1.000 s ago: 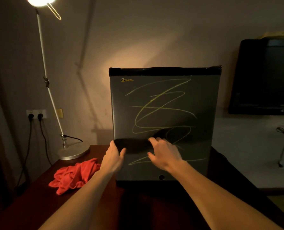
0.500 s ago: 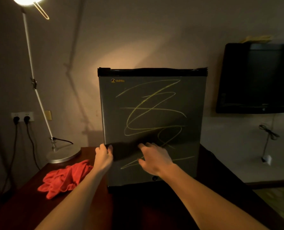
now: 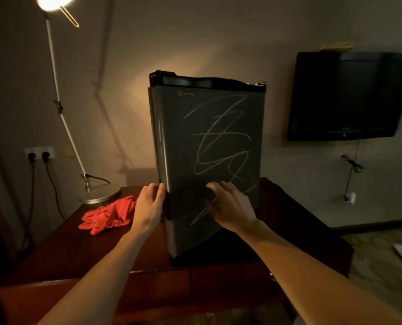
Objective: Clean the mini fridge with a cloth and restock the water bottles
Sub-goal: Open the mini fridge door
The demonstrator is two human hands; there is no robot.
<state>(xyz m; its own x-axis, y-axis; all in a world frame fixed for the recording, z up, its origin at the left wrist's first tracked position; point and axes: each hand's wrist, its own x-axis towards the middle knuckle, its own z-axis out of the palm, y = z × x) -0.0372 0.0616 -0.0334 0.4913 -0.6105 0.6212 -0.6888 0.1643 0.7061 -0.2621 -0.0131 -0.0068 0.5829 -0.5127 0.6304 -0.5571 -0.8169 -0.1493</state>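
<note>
one mini fridge (image 3: 209, 146), door ajar; left hand (image 3: 149, 207) fingers hooked round its edge, right hand (image 3: 230, 204) fingers spread flat on it; one red cloth (image 3: 108, 214), two plugs (image 3: 39, 157).

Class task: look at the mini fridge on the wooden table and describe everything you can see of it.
The mini fridge stands upright on the dark wooden table. It has a black top and a grey door with a small yellow logo and yellow scribbles. The door is swung partly open at its left edge. The left hand grips that edge; the right hand lies flat on the door front.
</note>
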